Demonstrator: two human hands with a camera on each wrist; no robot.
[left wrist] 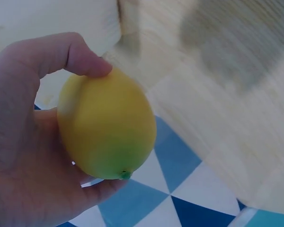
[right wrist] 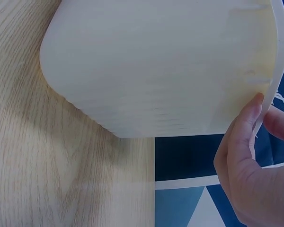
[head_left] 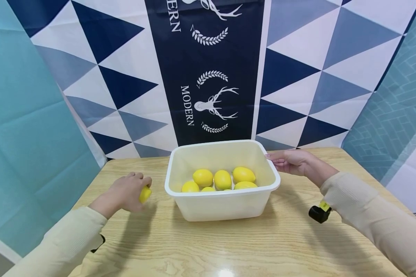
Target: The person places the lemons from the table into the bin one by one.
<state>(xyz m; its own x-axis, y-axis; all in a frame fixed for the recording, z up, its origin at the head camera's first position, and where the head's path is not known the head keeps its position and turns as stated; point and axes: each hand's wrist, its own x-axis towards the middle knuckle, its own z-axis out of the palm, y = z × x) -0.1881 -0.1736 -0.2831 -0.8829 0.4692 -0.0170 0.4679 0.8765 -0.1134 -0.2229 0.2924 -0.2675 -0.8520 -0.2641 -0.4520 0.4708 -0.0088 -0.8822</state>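
A yellow lemon (head_left: 145,194) is in my left hand (head_left: 127,191), held above the table to the left of a white plastic tub (head_left: 223,207). The left wrist view shows thumb and fingers curled around this lemon (left wrist: 109,123), its green-tinted stem end facing out. My right hand (head_left: 294,161) is at the tub's right end. Up close in the right wrist view, its thumb and fingers (right wrist: 241,137) pinch the tub's rim (right wrist: 280,56). Several lemons (head_left: 222,180) lie inside the tub; the front wall partly hides some of them.
The tub stands on a light wooden table (head_left: 215,246), toward its back edge. Behind hangs a patterned curtain (head_left: 124,88) with triangles and a dark deer panel. Teal cloth (head_left: 31,127) hangs on the left, and more on the right.
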